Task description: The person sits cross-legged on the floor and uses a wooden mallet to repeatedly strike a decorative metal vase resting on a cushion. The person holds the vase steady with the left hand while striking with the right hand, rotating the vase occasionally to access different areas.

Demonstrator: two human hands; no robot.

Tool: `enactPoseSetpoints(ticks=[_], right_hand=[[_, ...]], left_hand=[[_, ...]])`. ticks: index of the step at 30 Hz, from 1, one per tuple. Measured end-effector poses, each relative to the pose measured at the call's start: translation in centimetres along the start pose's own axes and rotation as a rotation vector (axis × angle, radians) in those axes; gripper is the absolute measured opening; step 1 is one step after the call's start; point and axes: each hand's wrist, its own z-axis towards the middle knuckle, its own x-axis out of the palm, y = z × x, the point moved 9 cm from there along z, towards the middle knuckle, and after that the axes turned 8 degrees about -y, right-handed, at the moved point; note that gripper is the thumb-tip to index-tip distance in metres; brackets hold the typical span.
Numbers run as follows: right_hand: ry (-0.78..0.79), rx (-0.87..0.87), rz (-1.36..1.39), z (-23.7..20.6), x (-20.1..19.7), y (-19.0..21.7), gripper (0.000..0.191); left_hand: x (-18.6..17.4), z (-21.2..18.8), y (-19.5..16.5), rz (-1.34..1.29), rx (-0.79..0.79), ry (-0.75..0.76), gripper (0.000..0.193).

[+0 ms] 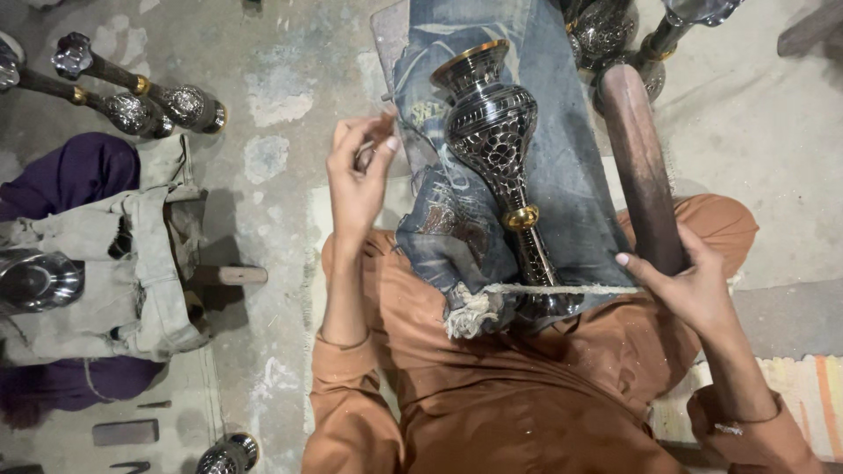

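A dark engraved metal vase with a gold rim and gold collar lies on worn blue denim cloth across my lap. A frayed rope crosses its base. My left hand is raised left of the vase, fingers pinched on a small tool whose shape I cannot make out. My right hand grips the lower end of a thick brown wooden rod that runs along the cloth's right side.
Similar engraved metal pieces lie on the concrete floor at upper left and more at top right. Another person in purple with a grey cloth sits at left holding a shiny bowl. A small vase lies at bottom.
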Motion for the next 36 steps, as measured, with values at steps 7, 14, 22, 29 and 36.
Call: enactPoseSetpoints(ticks=[7,14,22,29,36], right_hand=[[0.007,-0.025,0.057,-0.5,-0.3,0.1,0.043],[-0.013,0.115,0.039,-1.0,-1.5,-1.1,0.036],[-0.003,0.094,0.106,-0.8,-1.4,-2.7,0.034],[0.122,0.105,0.125,0.3,-4.1,0.8,0.044],[0.175,-0.006,0.386,1.8,-5.3,4.3,0.066]], left_hand=[[5.7,-1.9,-3.2,-0.678,-0.403,0.059,0.027],[9.4,-2.9,-3.0,-0.946,-0.689,0.097,0.028],[9.2,-3.2,-2.3,-0.911,-0.644,0.060,0.031],[7.6,-0.7,-5.0,-0.600,-0.295,-0.074,0.043],[9.2,0.0,-6.7,-0.352,-0.135,-0.036,0.056]])
